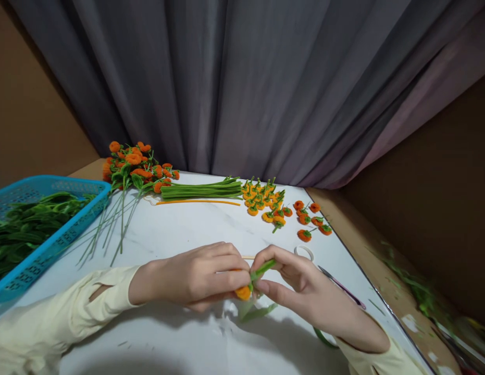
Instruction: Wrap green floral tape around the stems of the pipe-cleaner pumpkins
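Note:
My left hand [195, 276] is closed around a small orange flower head [243, 292], low over the white table [179, 229]. My right hand [300, 286] pinches a green strip [261, 270] that runs onto the top of that flower head. Both hands meet at the table's middle, fingertips touching. A pale green leaf [258, 312] lies on the table just under them. Both wrists wear cream sleeves.
A blue basket [50, 245] of green leaves stands at the left. Finished orange flowers on stems [133, 169] lie at the back left, beside a bundle of green stems [203, 190]. Several loose orange flower heads [273, 208] lie back right. A tape ring [303, 252] and scissors [342, 286] lie by my right hand.

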Demonstrator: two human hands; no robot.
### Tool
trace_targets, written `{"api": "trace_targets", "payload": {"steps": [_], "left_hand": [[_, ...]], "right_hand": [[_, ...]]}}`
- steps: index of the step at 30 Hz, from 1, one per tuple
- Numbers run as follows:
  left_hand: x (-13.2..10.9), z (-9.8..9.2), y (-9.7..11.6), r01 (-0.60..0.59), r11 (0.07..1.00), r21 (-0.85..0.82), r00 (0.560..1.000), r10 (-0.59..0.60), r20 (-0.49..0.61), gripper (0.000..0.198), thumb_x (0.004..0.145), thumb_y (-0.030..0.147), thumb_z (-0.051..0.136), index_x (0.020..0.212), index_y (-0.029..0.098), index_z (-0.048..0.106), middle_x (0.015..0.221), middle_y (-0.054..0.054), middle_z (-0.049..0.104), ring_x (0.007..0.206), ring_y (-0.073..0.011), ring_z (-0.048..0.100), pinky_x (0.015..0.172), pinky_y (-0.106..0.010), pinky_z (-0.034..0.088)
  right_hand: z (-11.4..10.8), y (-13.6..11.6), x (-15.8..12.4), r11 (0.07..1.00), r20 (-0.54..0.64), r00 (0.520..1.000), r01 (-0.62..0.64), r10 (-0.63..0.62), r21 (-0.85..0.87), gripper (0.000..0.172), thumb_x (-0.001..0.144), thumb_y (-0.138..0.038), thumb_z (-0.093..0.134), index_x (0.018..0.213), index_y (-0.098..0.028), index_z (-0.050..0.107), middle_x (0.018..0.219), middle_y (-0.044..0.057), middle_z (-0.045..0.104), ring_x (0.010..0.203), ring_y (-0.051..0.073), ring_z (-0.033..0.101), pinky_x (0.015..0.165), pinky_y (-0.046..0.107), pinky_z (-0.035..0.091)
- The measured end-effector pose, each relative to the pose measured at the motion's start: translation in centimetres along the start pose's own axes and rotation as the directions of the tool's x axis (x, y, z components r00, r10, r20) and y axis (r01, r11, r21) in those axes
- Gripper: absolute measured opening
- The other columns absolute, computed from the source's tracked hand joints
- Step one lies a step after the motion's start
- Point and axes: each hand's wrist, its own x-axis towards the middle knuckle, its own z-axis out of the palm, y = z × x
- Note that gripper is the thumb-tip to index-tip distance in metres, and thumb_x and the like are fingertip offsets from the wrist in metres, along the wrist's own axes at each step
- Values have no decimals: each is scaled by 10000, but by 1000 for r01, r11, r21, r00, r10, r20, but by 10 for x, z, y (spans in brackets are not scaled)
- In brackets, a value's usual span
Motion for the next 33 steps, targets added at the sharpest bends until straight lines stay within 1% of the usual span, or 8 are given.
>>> {"api": "trace_targets", "payload": {"steps": [5, 8, 10, 14, 20, 26, 31, 33], "left_hand": [[-2, 2, -2, 1, 1000, -6, 1000, -1, 7, 151, 920, 120, 366, 1041, 110, 455, 848, -154, 632, 762, -216, 515, 698, -337, 490], [-2, 2, -2, -1, 999, -44, 1000, 1, -7, 148, 923, 124, 362, 1044, 107, 444, 841, -155, 624, 763, -215, 508, 703, -338, 486], [-2, 3, -2, 0, 998, -60, 1000, -1, -14, 149, 930, 133, 355, 1051, 107, 438, 847, -157, 621, 764, -212, 501, 709, -337, 483], [-2, 3, -2, -3, 998, -60, 999, 1, -43, 166, 937, 147, 350, 1077, 105, 429, 847, -159, 613, 751, -207, 487, 703, -336, 477], [-3, 4, -2, 0, 998, -63, 998, -4, -59, 179, 926, 130, 367, 1091, 108, 433, 865, -153, 619, 763, -204, 499, 707, -334, 483], [-6, 8, 0, 119, 981, -154, 981, -140, -133, 241, 908, 150, 495, 1136, 105, 430, 893, -126, 607, 824, -180, 533, 753, -300, 509], [-5, 6, 1, 93, 988, -124, 986, -109, -125, 235, 916, 148, 476, 1141, 90, 439, 898, -136, 605, 828, -186, 532, 756, -313, 509], [-4, 6, 1, 91, 987, -134, 988, -107, -116, 209, 919, 150, 468, 1120, 95, 448, 874, -130, 606, 807, -183, 529, 743, -311, 505]], "right_hand": [[2, 6, 1, 954, 95, 994, -77, 51, 290, 203, 834, -261, 649, 934, -175, 494, 829, -3, 577, 699, 81, 546, 613, 197, 454], [3, 10, 3, 920, 122, 990, -106, 65, 376, 206, 838, -271, 649, 902, -176, 479, 709, -38, 551, 528, 40, 455, 462, 150, 372], [3, 10, 4, 920, 102, 994, -84, 48, 384, 192, 839, -254, 651, 882, -173, 482, 667, -51, 539, 500, 28, 421, 441, 140, 319], [4, 8, 5, 957, 5, 1000, -24, 24, 288, 181, 829, -251, 664, 871, -160, 513, 676, -41, 536, 588, 44, 469, 541, 164, 352], [5, 7, 2, 995, -27, 1000, 4, -2, 96, 180, 845, -314, 633, 871, -156, 548, 653, -37, 505, 559, 58, 416, 518, 190, 330], [5, 9, -1, 984, -120, 980, 143, -156, -108, 83, 877, -248, 587, 909, -176, 562, 744, 1, 591, 644, 87, 539, 546, 192, 387], [6, 15, -1, 976, -120, 970, 202, -210, -75, 45, 894, -223, 564, 923, -191, 552, 749, -12, 580, 535, 57, 512, 460, 168, 392], [6, 17, -1, 974, -103, 969, 221, -226, -56, 42, 902, -220, 551, 931, -191, 543, 782, -6, 584, 541, 61, 539, 488, 179, 435]]}}
